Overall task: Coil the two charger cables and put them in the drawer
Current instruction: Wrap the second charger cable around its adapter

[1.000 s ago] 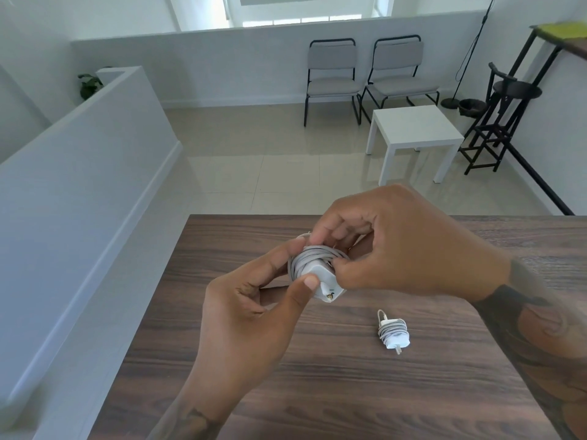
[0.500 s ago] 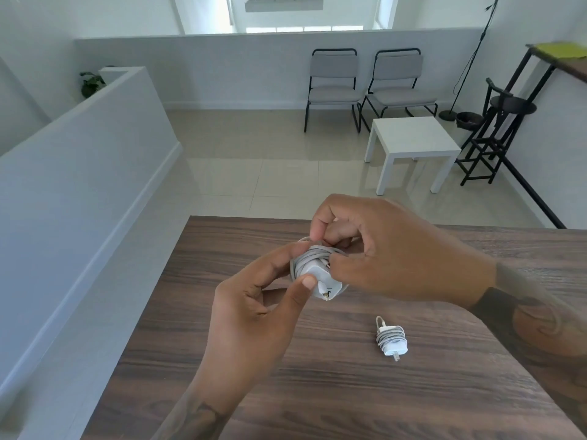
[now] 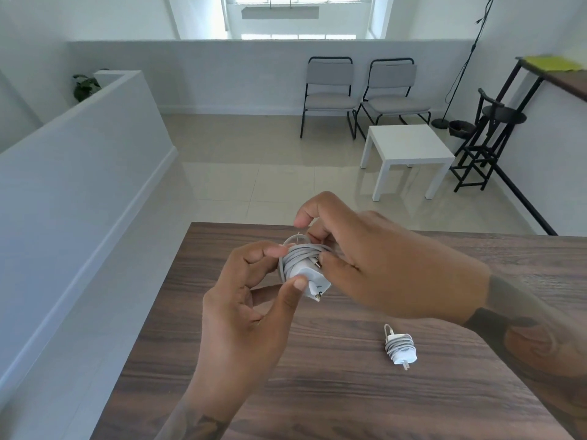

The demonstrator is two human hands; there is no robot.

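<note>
Above the dark wooden table (image 3: 333, 392), my left hand (image 3: 251, 300) pinches a white charger (image 3: 305, 268) between thumb and forefinger. Its white cable is wound around the plug body. My right hand (image 3: 381, 265) grips the same charger from the right, thumb pressed on the coil near the cable's connector end. A second white charger (image 3: 400, 344), its cable wound round it, lies on the table to the lower right, apart from both hands. No drawer is in view.
The table's far edge lies just beyond my hands. Past it is tiled floor with a small white side table (image 3: 409, 150), two grey chairs (image 3: 359, 90) and black stools (image 3: 489, 128). A white partition wall (image 3: 79, 173) runs along the left.
The camera has tilted up a little. My right hand's fingers have shifted on the coil, the forefinger lifting off while the thumb presses the cable end in.
</note>
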